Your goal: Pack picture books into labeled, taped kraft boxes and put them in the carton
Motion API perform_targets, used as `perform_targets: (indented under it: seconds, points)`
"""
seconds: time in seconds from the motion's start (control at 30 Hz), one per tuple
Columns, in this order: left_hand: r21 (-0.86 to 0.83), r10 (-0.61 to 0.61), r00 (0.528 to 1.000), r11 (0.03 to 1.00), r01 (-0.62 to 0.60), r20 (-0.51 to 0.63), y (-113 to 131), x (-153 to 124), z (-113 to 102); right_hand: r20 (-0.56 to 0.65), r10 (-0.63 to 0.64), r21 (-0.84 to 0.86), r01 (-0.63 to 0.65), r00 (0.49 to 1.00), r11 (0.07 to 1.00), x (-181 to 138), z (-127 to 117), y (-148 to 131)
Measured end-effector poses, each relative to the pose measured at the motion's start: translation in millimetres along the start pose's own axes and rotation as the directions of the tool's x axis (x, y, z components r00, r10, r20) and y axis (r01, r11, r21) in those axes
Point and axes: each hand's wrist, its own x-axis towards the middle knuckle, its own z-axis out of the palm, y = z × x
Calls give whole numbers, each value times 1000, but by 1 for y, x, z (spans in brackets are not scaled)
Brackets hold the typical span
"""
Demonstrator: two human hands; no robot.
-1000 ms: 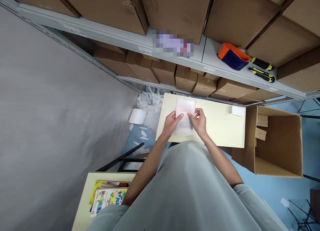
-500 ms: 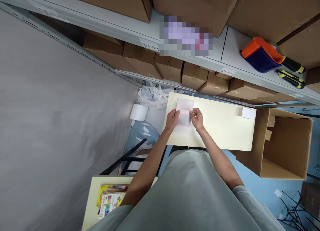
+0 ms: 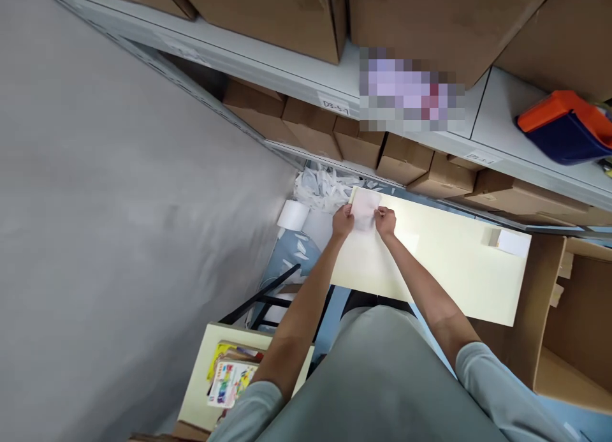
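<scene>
A small translucent white packet (image 3: 366, 208) is held over the far left corner of a pale yellow table (image 3: 444, 263). My left hand (image 3: 343, 222) grips its left edge with fingers closed. My right hand (image 3: 385, 221) pinches its right edge. What is inside the packet is too faint to make out.
A small white box (image 3: 512, 242) sits at the table's far right. An open cardboard box (image 3: 568, 327) stands to the right. Crumpled plastic wrap (image 3: 321, 188) and a white roll (image 3: 292, 214) lie on the floor. Shelves hold cardboard boxes (image 3: 310, 128) and an orange-blue tape dispenser (image 3: 567, 126). Colourful books (image 3: 229, 379) lie on a near table.
Both hands have carried the packet away from my body toward the table's far left corner. The packet looks smaller, as if folded. My head has turned left.
</scene>
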Motion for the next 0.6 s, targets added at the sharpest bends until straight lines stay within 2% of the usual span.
perform_targets:
  seconds: [0.13,0.27,0.37,0.47,0.6]
  points:
    - [-20,49,996,999,-51,-72,5,-19,-5,4,-33,7,33,999,999,-7,-15,0]
    - [-111,133,987,984,-142,-87,18,-60,-11,84,-110,30,108,990,994,-35,-52,2]
    - [-178,174,980,966,-188,-93,28,-102,-11,142,-208,75,199,968,977,-68,-87,8]
    - [-191,197,970,956,-223,-146,34,-149,-9,209,-308,135,284,928,949,-102,-118,16]
    - [-219,177,952,947,-234,-250,25,-218,-7,328,-381,203,329,865,922,-141,-140,23]
